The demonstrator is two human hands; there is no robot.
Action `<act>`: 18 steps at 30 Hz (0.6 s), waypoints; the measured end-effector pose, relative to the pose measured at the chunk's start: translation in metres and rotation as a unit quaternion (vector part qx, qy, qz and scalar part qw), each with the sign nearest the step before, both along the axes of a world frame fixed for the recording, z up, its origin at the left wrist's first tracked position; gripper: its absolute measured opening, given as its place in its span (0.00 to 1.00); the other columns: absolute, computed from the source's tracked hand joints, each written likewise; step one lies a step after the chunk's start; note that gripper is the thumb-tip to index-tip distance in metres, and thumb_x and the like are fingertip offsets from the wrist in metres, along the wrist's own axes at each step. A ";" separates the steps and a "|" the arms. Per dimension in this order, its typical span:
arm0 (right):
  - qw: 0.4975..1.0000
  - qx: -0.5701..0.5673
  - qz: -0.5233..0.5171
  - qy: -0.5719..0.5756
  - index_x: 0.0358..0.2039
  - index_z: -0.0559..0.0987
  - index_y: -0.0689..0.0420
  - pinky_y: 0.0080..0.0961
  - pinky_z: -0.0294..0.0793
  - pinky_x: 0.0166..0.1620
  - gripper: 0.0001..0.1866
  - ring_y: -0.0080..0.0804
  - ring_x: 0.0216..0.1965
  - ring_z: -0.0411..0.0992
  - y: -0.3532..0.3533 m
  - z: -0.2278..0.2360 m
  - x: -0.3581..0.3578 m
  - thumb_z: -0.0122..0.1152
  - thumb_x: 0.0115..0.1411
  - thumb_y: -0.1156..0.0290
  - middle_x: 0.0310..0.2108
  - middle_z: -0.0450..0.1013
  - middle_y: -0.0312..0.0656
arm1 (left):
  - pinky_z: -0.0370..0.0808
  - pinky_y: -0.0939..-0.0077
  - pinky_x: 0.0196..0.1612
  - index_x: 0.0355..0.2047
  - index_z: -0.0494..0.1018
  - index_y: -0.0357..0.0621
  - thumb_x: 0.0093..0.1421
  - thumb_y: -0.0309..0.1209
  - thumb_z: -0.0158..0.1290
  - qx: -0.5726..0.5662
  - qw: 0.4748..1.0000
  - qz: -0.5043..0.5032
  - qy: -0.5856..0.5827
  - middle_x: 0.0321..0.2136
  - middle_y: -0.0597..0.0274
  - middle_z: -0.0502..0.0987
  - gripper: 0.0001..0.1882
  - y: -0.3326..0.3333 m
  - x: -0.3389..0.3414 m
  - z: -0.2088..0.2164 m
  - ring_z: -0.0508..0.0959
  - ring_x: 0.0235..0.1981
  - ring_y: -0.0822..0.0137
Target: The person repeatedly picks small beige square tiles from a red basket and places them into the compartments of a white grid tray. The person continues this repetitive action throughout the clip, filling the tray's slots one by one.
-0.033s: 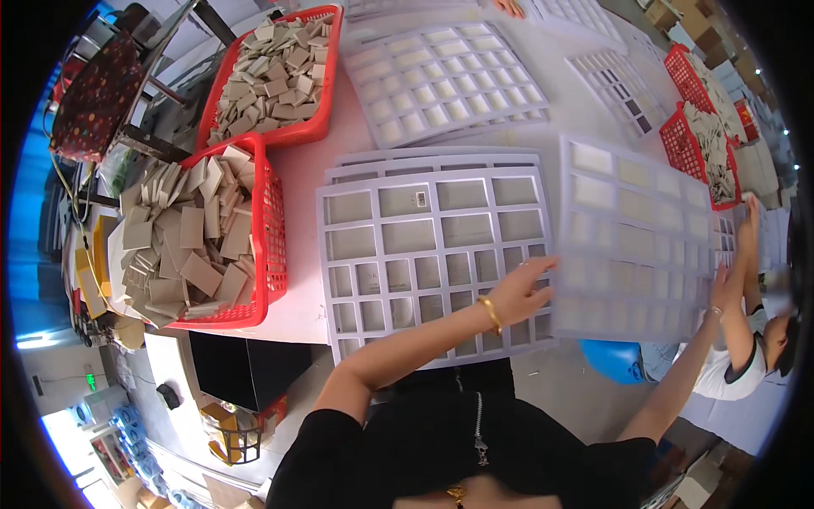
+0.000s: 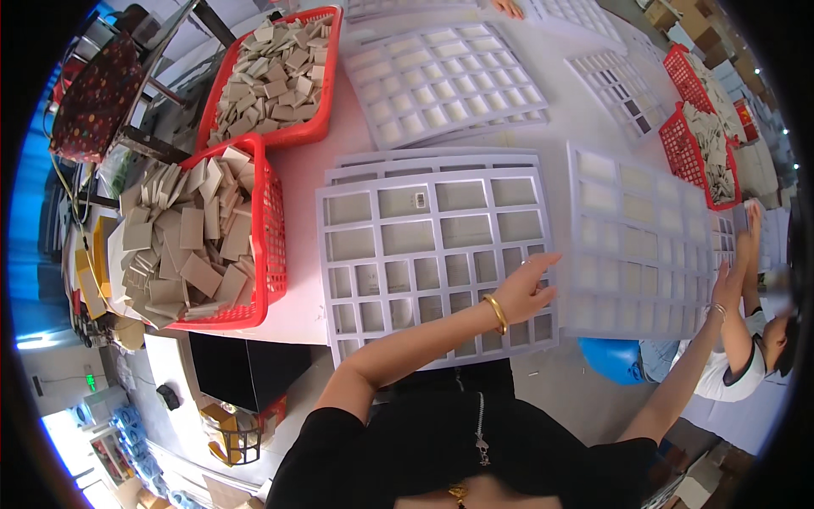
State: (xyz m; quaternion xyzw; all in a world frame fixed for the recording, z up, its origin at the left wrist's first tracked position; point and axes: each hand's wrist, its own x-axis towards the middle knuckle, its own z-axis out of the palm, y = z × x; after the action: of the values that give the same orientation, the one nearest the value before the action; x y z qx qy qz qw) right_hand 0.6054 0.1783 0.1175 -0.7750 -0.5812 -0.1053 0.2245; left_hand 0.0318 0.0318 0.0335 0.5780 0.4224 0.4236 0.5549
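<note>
A white plastic grid frame [image 2: 481,176] with clear-bottomed compartments lies in front of me, stacked on another. Above its lower right part, my left hand [image 2: 527,288] wears a gold bracelet. Its fingers are apart and hold nothing, close to the left edge of a second white grid frame [image 2: 638,263]. My right hand [image 2: 721,293] is at that second frame's right edge, seemingly gripping it; the fingers are partly hard to make out.
Red baskets [image 2: 270,229] of flat grey-beige pieces stand at left. More grid frames [image 2: 441,81] are stacked at the far side. At right are other red baskets [image 2: 685,148] and a co-worker's arm [image 2: 749,254]. A co-worker's hand [image 2: 509,8] shows at the top.
The second grid frame has shifted slightly right with my right hand, leaving a wider gap from my left hand. My left hand has barely moved.
</note>
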 end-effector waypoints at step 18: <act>0.657 -0.180 0.676 0.282 0.37 0.73 0.58 0.26 0.72 0.28 0.15 0.34 0.26 0.74 -0.140 -0.008 -0.593 0.65 0.48 0.79 0.32 0.73 0.40 | 0.77 0.72 0.41 0.55 0.53 0.42 0.62 0.29 0.50 0.012 0.910 0.327 -0.256 0.49 0.55 0.62 0.24 -0.063 -0.142 0.040 0.71 0.52 0.58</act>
State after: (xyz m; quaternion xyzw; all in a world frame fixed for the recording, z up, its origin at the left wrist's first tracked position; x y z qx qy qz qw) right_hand 0.0120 0.0383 0.1100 -0.1861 -0.8612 0.4059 0.2428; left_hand -0.1105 -0.0307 0.0731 0.2859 0.4257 0.7199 0.4678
